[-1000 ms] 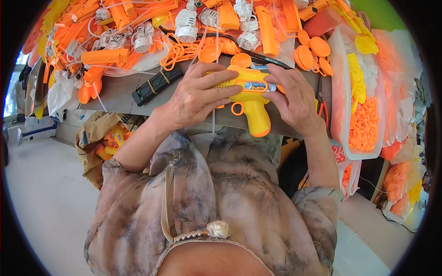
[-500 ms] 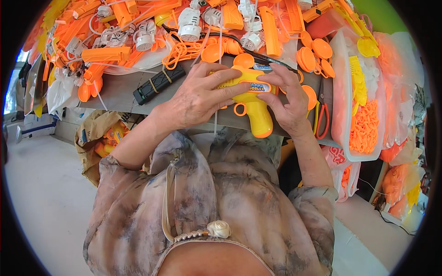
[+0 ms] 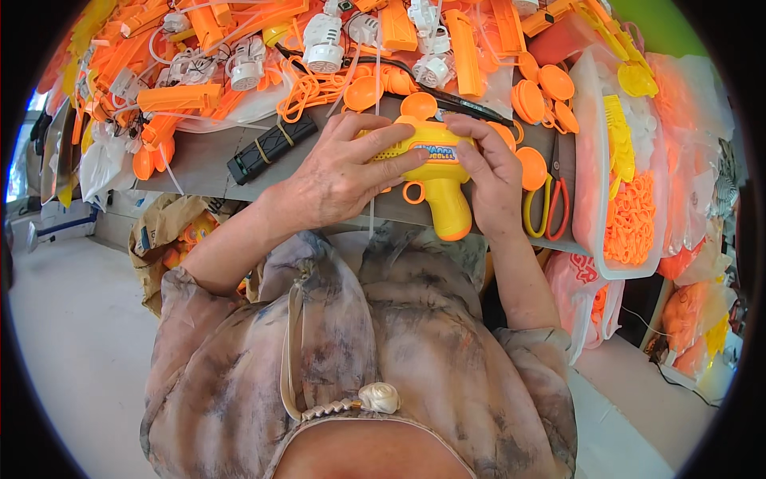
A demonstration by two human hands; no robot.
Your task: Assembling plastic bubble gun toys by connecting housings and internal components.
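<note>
Single head cam, fisheye, looking steeply down, close over worktable [image 3: 203, 164] edge

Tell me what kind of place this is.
Probably a toy assembly bench: both hands hold a yellow toy gun over a table heaped with orange plastic parts, small white motors and a clear bin.

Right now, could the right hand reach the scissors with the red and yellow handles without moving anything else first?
Probably yes. The scissors lie uncovered on the table, just to the right of the right hand, with nothing between them. But that hand is gripping the yellow toy gun together with the left hand, so it must let go first.
</note>
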